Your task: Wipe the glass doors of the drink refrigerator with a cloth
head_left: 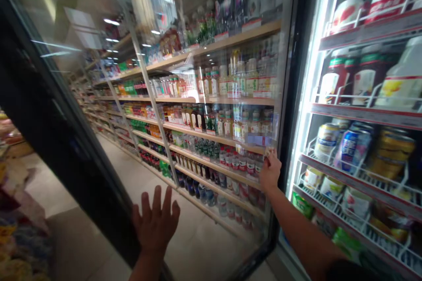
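I stand before a drinks cooler with its glass door (204, 109) swung open to the left. My left hand (154, 221) lies flat against the glass near the door's lower part, fingers spread and empty. My right hand (269, 170) is curled around the door's right edge at mid height, gripping it. Behind the door edge, the lit cooler shelves (362, 114) carry cans (352, 147) and bottles (365, 74).
Through the glass I see a long aisle of wooden shelves (211, 134) packed with several bottles, and a pale tiled floor (138, 184). The door's black frame (56, 127) slants across the left. Colourful packaged goods (16, 228) sit at the far left.
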`<state>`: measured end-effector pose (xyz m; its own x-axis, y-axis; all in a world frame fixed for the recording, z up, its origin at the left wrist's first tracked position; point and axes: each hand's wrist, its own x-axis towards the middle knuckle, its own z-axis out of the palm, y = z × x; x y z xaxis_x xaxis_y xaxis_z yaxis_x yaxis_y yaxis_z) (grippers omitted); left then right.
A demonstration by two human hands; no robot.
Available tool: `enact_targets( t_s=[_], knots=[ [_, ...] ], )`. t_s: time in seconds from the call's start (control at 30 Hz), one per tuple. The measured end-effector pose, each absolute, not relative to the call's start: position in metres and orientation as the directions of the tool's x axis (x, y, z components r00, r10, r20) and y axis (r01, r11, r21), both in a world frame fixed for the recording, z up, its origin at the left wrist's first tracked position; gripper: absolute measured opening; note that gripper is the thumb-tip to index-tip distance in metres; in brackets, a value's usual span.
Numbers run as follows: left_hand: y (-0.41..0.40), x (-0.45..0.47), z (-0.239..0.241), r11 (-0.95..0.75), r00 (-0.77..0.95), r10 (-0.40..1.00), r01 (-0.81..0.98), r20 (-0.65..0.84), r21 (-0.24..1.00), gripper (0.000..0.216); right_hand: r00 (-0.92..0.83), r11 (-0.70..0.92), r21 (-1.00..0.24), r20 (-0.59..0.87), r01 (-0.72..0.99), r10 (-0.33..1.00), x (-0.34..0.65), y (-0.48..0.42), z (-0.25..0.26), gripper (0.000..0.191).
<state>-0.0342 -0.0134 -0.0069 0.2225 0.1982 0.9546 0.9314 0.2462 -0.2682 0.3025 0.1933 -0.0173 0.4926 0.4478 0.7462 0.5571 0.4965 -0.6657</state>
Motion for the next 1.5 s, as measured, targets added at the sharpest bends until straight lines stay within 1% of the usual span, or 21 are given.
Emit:
enact_targets(
  t_s=[0.1, 0.23, 0.3, 0.37, 0.47, 0.5, 0.53, 0.63, 0.7, 0.77, 0.87, 0.93, 1.0, 1.1, 1.17, 1.2, 1.3, 1.33, 1.37, 1.4, 1.5],
  knots=[
    [-0.014, -0.034, -0.007, 0.248, 0.218, 0.205, 0.932, 0.954, -0.266, 0.075, 0.484, 0.472, -0.671, 0.740, 0.571, 0.466, 0.307, 0.193, -0.022, 0.042],
    [-0.014, -0.034, -0.008, 0.247, 0.215, 0.198, 0.933, 0.956, -0.260, 0.075, 0.491, 0.459, -0.672, 0.740, 0.582, 0.460, 0.324, 0.210, 0.010, 0.048],
    [-0.014, -0.035, -0.009, 0.245, 0.215, 0.200, 0.934, 0.956, -0.261, 0.075, 0.471, 0.466, -0.652, 0.756, 0.598, 0.455, 0.318, 0.206, 0.019, 0.048],
    [-0.014, -0.035, -0.010, 0.245, 0.216, 0.204, 0.933, 0.955, -0.263, 0.075, 0.382, 0.492, -0.591, 0.800, 0.640, 0.464, 0.301, 0.188, 0.014, 0.049],
    [-0.013, -0.036, -0.010, 0.247, 0.217, 0.210, 0.932, 0.953, -0.266, 0.076, 0.183, 0.568, -0.459, 0.860, 0.683, 0.475, 0.276, 0.161, 0.003, 0.050],
    [-0.013, -0.036, -0.009, 0.247, 0.217, 0.208, 0.932, 0.954, -0.266, 0.076, 0.157, 0.587, -0.440, 0.869, 0.680, 0.470, 0.273, 0.157, 0.004, 0.049],
    [-0.014, -0.036, -0.009, 0.245, 0.218, 0.208, 0.932, 0.954, -0.266, 0.075, 0.162, 0.596, -0.436, 0.875, 0.674, 0.457, 0.272, 0.157, 0.010, 0.047],
    [-0.014, -0.035, -0.009, 0.237, 0.221, 0.206, 0.934, 0.953, -0.268, 0.075, 0.270, 0.589, -0.472, 0.875, 0.656, 0.401, 0.277, 0.168, 0.042, 0.043],
    [-0.014, -0.035, -0.009, 0.233, 0.220, 0.205, 0.935, 0.954, -0.266, 0.076, 0.293, 0.598, -0.449, 0.892, 0.663, 0.345, 0.274, 0.168, 0.056, 0.040],
    [-0.013, -0.035, -0.009, 0.229, 0.215, 0.205, 0.938, 0.955, -0.261, 0.076, 0.213, 0.638, -0.356, 0.932, 0.683, 0.292, 0.260, 0.156, 0.055, 0.039],
    [-0.013, -0.034, -0.008, 0.221, 0.212, 0.210, 0.941, 0.955, -0.257, 0.076, -0.035, 0.745, -0.130, 0.979, 0.654, 0.202, 0.232, 0.125, 0.039, 0.044],
    [-0.014, -0.033, -0.007, 0.218, 0.219, 0.209, 0.940, 0.953, -0.264, 0.077, -0.133, 0.788, -0.058, 0.975, 0.613, 0.176, 0.222, 0.114, 0.043, 0.046],
    [-0.015, -0.032, -0.007, 0.216, 0.223, 0.207, 0.939, 0.953, -0.266, 0.077, -0.100, 0.792, -0.087, 0.978, 0.604, 0.184, 0.221, 0.114, 0.062, 0.048],
    [-0.016, -0.032, -0.007, 0.210, 0.206, 0.203, 0.946, 0.957, -0.247, 0.077, 0.037, 0.792, -0.164, 0.984, 0.588, 0.176, 0.221, 0.122, 0.094, 0.049],
    [-0.016, -0.032, -0.008, 0.202, 0.192, 0.206, 0.951, 0.960, -0.234, 0.077, 0.037, 0.813, -0.157, 0.986, 0.561, 0.164, 0.212, 0.120, 0.095, 0.049],
    [-0.016, -0.032, -0.009, 0.197, 0.186, 0.207, 0.954, 0.960, -0.227, 0.077, -0.011, 0.833, -0.114, 0.990, 0.541, 0.143, 0.206, 0.116, 0.089, 0.049],
    [-0.015, -0.032, -0.010, 0.191, 0.182, 0.213, 0.956, 0.960, -0.223, 0.076, -0.278, 0.892, 0.124, 0.961, 0.435, 0.002, 0.187, 0.100, 0.068, 0.042],
    [-0.015, -0.032, -0.010, 0.196, 0.182, 0.215, 0.954, 0.959, -0.225, 0.076, -0.336, 0.901, 0.174, 0.941, 0.398, -0.034, 0.183, 0.096, 0.067, 0.040],
    [-0.015, -0.032, -0.010, 0.204, 0.184, 0.215, 0.952, 0.959, -0.228, 0.076, -0.351, 0.907, 0.187, 0.935, 0.378, -0.047, 0.180, 0.094, 0.070, 0.039],
    [-0.015, -0.032, -0.010, 0.213, 0.188, 0.213, 0.949, 0.959, -0.233, 0.076, -0.325, 0.910, 0.162, 0.945, 0.381, -0.032, 0.178, 0.094, 0.078, 0.039],
    [-0.015, -0.032, -0.010, 0.234, 0.196, 0.206, 0.942, 0.959, -0.243, 0.074, -0.134, 0.902, 0.009, 0.990, 0.431, 0.054, 0.175, 0.097, 0.108, 0.043]
  ],
)
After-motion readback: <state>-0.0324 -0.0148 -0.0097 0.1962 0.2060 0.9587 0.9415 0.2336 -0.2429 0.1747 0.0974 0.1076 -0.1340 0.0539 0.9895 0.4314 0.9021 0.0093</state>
